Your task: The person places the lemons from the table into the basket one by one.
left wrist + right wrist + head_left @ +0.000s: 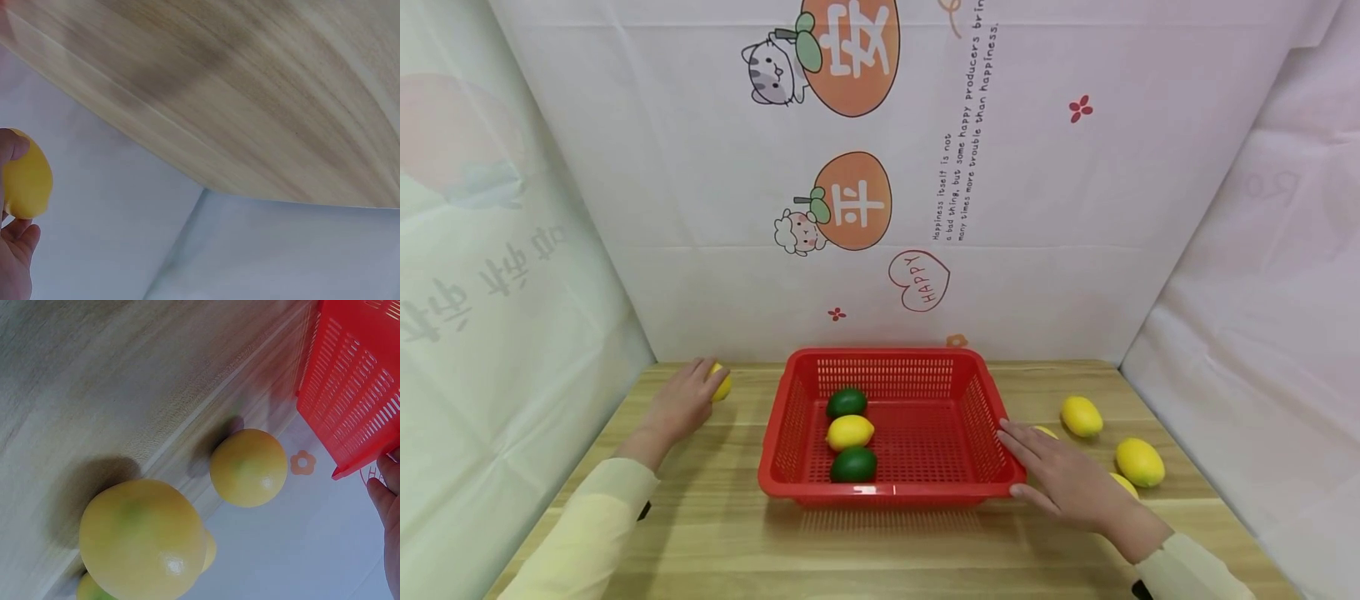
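My left hand (688,398) grips a yellow lemon (722,383) at the back left of the table; in the left wrist view the lemon (30,178) sits between thumb and fingertips. At the middle stands a red plastic basket (891,490). Inside, along its left part, a yellow lemon (850,433) lies between a dark green fruit (847,403) behind it and another green fruit (853,465) in front. My right hand (1067,479) rests at the basket's right rim, its fingers fairly straight and the thumb by the front corner.
Several more lemons lie right of the basket, among them one lemon (1082,416) at the back and another lemon (1140,462) farther right. Others are partly hidden by my right hand. White printed cloth (1037,275) encloses the wooden table (715,533) at the back and sides.
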{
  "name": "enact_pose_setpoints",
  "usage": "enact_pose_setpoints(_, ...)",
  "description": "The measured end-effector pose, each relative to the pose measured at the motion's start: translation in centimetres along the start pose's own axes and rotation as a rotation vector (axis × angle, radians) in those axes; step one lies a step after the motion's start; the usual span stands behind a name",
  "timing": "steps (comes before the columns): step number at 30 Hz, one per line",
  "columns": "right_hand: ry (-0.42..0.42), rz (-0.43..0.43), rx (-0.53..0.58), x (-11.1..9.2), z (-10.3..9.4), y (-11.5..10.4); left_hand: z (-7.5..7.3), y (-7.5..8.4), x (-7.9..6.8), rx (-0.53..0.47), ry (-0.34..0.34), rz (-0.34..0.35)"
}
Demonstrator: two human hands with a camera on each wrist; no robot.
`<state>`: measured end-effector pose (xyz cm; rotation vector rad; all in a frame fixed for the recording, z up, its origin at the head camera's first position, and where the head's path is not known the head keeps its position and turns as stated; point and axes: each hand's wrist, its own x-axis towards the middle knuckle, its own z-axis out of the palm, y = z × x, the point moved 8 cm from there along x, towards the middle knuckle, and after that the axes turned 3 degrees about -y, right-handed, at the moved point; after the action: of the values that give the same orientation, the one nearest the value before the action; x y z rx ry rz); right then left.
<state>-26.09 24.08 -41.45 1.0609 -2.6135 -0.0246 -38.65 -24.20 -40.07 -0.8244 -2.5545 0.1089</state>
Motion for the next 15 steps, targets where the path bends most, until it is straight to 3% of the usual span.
enact_pose_setpoints(15, 0.001, 0.000, 0.006, 0.0, -0.2, 0.0, -1.9, 1.3, 0.2, 0.040, 0.020, 0.042)
